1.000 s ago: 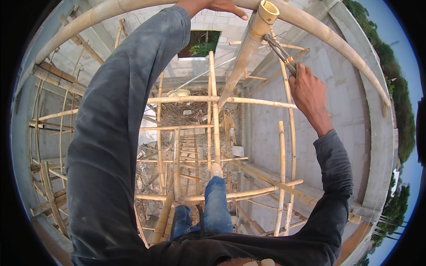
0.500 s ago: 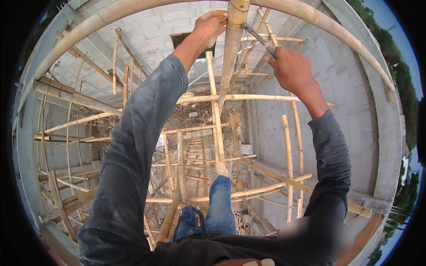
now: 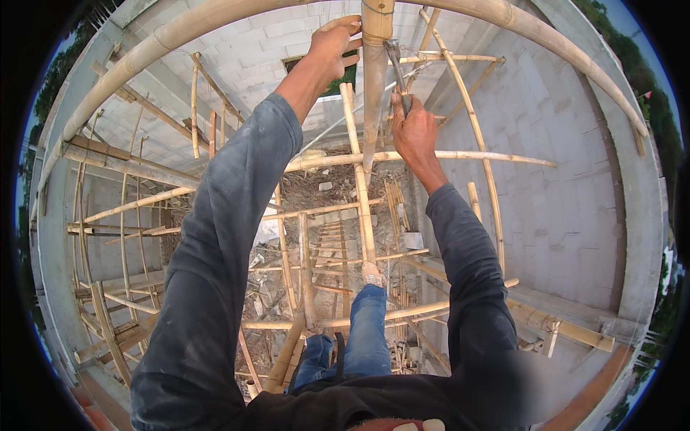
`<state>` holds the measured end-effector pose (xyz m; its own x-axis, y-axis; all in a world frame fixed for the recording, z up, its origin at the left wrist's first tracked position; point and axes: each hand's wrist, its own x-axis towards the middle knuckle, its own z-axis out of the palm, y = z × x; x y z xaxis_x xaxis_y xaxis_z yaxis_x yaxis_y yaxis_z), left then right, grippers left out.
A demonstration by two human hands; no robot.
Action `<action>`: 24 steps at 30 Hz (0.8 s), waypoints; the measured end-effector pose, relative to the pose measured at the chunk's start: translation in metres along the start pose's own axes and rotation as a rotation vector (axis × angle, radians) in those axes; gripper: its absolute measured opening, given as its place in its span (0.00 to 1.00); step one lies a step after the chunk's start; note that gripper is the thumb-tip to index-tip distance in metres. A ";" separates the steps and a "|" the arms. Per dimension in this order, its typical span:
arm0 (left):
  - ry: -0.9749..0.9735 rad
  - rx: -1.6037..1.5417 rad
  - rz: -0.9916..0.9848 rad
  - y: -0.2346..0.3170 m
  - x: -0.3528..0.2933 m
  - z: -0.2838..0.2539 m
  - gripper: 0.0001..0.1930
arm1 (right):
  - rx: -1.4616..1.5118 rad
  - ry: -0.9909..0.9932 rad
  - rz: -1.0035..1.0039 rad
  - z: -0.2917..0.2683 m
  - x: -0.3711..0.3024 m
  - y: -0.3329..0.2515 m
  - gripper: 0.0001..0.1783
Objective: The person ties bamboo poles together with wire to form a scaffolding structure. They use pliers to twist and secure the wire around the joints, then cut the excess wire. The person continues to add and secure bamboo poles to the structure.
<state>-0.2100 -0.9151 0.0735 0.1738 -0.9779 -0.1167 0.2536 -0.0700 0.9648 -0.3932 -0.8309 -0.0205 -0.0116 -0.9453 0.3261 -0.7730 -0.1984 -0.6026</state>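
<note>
A thick upright bamboo pole [image 3: 374, 93] stands in front of me, its top meeting a curved horizontal bamboo pole [image 3: 215, 21]. Thin wire [image 3: 378, 10] circles the upright near that joint. My left hand [image 3: 333, 49] is beside the upright's left side, fingers spread and not wrapped round it; the fingertips reach its edge. On the other side, my right hand [image 3: 415, 131] is closed round the dark grip of a steel hand tool that looks like pincers [image 3: 397, 66]. The tool's head is against the pole's right side, just below the joint; its jaws are too small to make out.
Bamboo scaffolding surrounds me, with a cross pole [image 3: 474, 155] behind the upright. Below, my shoe [image 3: 371, 274] is on a bamboo pole, high above a littered floor. Grey block walls [image 3: 553, 187] rise around, and a thick slanting pole [image 3: 287, 352] stands by my legs.
My right hand has swung left and down, closer to the upright, turning the pincers from slanted to nearly vertical. Their head stays by the pole. The left hand keeps its place; the view has shifted slightly.
</note>
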 end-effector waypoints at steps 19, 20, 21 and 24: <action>-0.103 1.838 0.490 0.158 0.044 -0.067 0.57 | 0.958 -0.962 0.354 -0.086 0.022 0.007 0.25; -0.056 1.837 0.527 0.155 0.047 -0.071 0.56 | 0.713 -0.938 0.281 -0.097 0.022 0.001 0.26; -0.010 1.834 0.566 0.154 0.049 -0.076 0.56 | 0.488 -0.946 0.318 -0.096 0.032 0.005 0.34; 0.023 1.783 0.629 0.149 0.047 -0.081 0.54 | -0.218 -0.483 0.031 -0.114 0.027 -0.001 0.36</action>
<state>-0.0868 -0.9558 0.1930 -0.1493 -0.9377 0.3138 -0.9888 0.1387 -0.0558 -0.4645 -0.8267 0.0718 0.2174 -0.9717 -0.0928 -0.8913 -0.1588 -0.4247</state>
